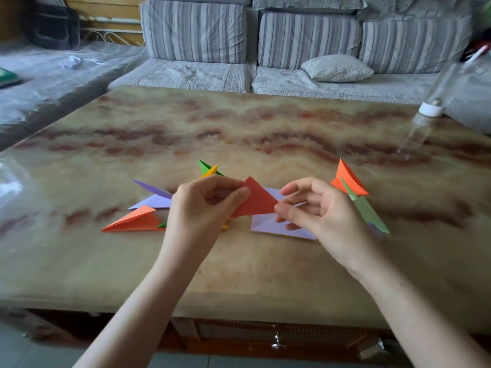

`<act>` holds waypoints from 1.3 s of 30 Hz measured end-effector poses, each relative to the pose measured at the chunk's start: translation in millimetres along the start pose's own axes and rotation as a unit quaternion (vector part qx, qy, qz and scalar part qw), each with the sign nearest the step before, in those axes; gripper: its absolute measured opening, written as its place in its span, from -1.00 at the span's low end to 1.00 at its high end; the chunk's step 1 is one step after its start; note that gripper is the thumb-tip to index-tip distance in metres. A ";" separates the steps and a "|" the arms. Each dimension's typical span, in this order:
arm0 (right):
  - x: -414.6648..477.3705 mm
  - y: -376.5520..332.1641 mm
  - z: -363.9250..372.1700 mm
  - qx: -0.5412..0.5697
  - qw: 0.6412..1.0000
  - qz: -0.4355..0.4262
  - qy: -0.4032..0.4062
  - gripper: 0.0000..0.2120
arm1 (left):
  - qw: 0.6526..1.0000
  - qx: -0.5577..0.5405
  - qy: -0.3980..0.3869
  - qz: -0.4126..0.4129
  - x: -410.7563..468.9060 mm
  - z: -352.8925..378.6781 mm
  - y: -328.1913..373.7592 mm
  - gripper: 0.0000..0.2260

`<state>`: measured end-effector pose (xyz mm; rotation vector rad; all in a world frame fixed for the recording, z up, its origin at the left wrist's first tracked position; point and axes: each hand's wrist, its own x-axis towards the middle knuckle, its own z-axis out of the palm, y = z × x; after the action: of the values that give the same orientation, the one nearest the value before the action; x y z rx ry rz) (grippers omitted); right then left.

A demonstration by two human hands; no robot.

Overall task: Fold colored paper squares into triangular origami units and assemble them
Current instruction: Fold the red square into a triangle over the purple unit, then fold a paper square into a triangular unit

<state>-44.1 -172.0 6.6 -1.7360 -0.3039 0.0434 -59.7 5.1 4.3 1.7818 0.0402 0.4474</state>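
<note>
A red folded paper triangle (256, 199) is held just above the marble table (239, 134). My left hand (204, 205) pinches its left edge between thumb and fingers. My right hand (316, 211) has its thumb at the triangle's right tip, fingers loosely curled above. Under the triangle lies a lavender paper square (273, 225) with creases. To the left lie an orange folded unit (132, 221), purple units (154, 197) and a green and yellow unit (208, 170). On the right lie an orange unit (348, 179) and a green unit (369, 212).
A clear bottle with a white cap (430, 107) lies tilted at the table's far right. A striped grey sofa (265, 41) with a small cushion (336, 67) stands behind the table. The table's front edge has a drawer with a metal handle (277, 342) below.
</note>
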 end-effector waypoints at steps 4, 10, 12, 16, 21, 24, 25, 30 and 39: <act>8.9 0.4 2.0 -0.017 0.999 -0.045 0.025 -0.82 | 1.000 -0.008 -0.001 0.009 0.6 9.8 -1.6 -0.88; 56.4 12.7 -10.8 -0.092 0.980 -0.046 0.173 -0.84 | 0.990 0.085 0.038 0.105 -1.1 20.2 -8.4 -0.78; 72.8 25.2 -7.2 -0.119 0.977 -0.012 0.176 -0.89 | 0.981 0.122 0.019 0.152 -3.8 26.4 -10.3 -0.79; 99.0 40.7 2.9 -0.196 0.961 0.027 0.194 -0.92 | 0.979 0.142 -0.028 0.142 -3.9 32.8 -17.4 -0.83; 104.7 29.3 4.3 -0.433 0.891 0.016 0.139 -0.68 | 0.978 0.157 -0.048 0.128 -3.6 31.1 -23.6 -0.83; 84.9 23.5 1.2 -0.469 0.873 -0.050 0.125 -0.64 | 0.978 0.159 -0.049 0.124 -3.2 30.5 -22.8 -0.84; 75.5 23.0 1.0 -0.474 0.868 -0.076 0.127 -0.66 | 0.978 0.159 -0.048 0.125 -3.4 30.1 -22.8 -0.84; 33.7 26.0 3.9 -0.454 0.885 -0.096 0.032 -0.69 | 0.976 0.162 -0.031 0.141 -3.4 24.9 -23.8 -0.85; 14.9 36.7 -4.9 -0.420 0.904 -0.036 -0.065 -0.60 | 0.974 0.164 -0.030 0.152 -2.7 22.9 -25.6 -0.85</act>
<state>-22.3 -179.0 -26.0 -2.5850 -0.5370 -0.0330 -49.6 -10.1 -24.9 2.1361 -0.2149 0.6341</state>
